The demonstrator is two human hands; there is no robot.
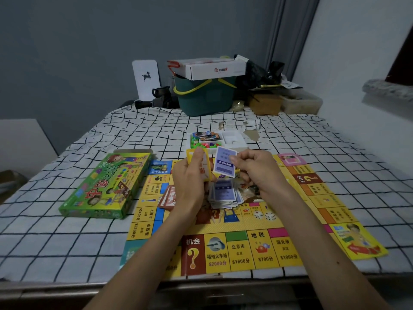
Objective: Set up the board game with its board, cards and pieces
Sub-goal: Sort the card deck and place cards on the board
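Note:
The yellow game board (pixel 263 249) lies unfolded on the checked tablecloth in front of me. My left hand (pixel 190 177) grips a small stack of yellow cards (pixel 206 168) above the board's middle. Beside it, my right hand (pixel 257 168) pinches a single purple card (pixel 224 162) by its right edge. Under both hands a loose pile of purple cards (pixel 225 195) rests on the board. A red card stack (pixel 168 198) lies left of that pile. Behind my hands stands a white plastic tray (pixel 232 139) holding coloured pieces and more cards.
The green game box (pixel 105 186) lies left of the board. At the back stand a green basket (pixel 205 97) with a white carton on top, a white plaque (pixel 146 79), dark objects and clutter at the right. The tablecloth has torn patches (pixel 251 133).

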